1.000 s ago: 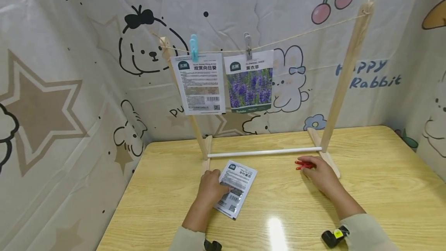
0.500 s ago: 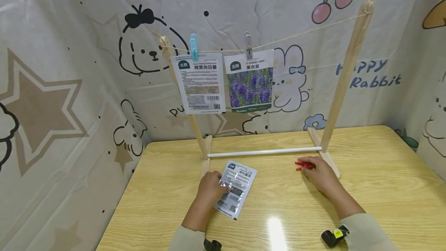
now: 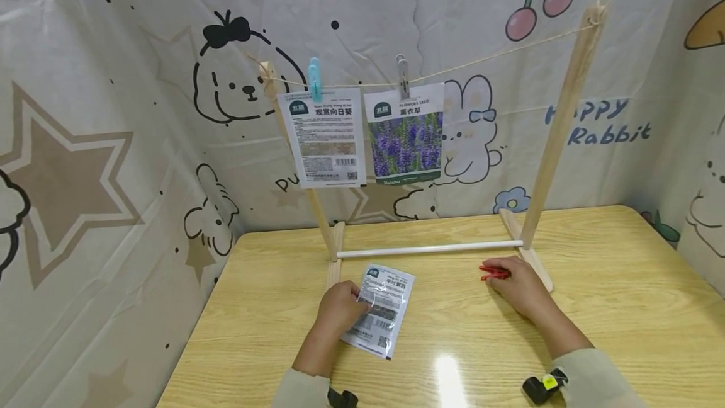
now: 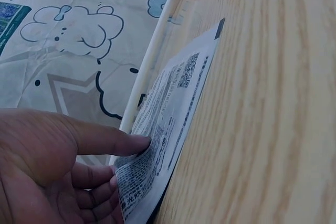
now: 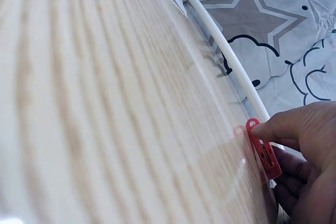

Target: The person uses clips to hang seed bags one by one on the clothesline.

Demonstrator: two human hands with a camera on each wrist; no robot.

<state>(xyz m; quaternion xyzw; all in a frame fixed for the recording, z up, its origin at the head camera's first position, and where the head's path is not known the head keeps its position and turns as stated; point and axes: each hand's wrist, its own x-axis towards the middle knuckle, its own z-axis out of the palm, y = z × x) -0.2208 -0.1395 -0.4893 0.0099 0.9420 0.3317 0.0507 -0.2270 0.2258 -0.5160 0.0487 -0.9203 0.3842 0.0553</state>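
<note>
My left hand pinches a seed packet by its left edge, thumb on the printed face and fingers behind. In the left wrist view the packet tilts up from the table, its far corner near the wood. My right hand holds a red clothespin between thumb and fingers, low over the table by the stand's right foot. The right wrist view shows the clothespin with the thumb on one end. Two more packets hang from the string: a text-covered one and a lavender one.
A wooden stand has a left post, a right post and a white rod joining them low down. A string runs between the post tops. A blue clothespin and a grey clothespin grip it. Behind hangs a printed cloth.
The left hand has drawn the packet slightly to the left, and the packet has turned a little. The right hand with the red clothespin has hardly moved.
</note>
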